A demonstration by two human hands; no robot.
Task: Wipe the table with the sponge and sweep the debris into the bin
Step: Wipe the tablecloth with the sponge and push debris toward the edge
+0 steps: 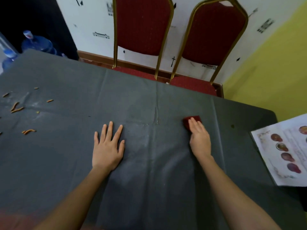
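Bottles (pixel 38 43) of blue plastic stand on the floor past the far left corner of the desk (pixel 149 100), which is covered with a dark grey cloth creased into folds. On the cloth at the left lie scattered orange crumbs (pixel 16 109), short stick-like bits, some near the left edge and a small cluster (pixel 29 131) closer to the person; a pale dusty smear shows around them. Well to the right of the crumbs, the left hand (pixel 108 149) lies flat on the cloth, palm down, fingers spread apart, holding nothing. A faint whitish streak runs across the cloth between the two hands.

The right hand (pixel 200 141) rests palm down on the sponge (pixel 191 121), a dark red block lying on the desk right of centre; the fingers are held together and laid over its near side, pressing it against the cloth, while its far edge shows beyond the fingertips. Whether the thumb wraps round it cannot be told.

Beyond the far edge of the desk stand two red padded chairs (pixel 142 25) with gold frames, side by side against a white wall. At the right edge of the desk lies a printed sheet (pixel 265 146) with round reddish pictures, partly overhanging the edge. No bin is in view.
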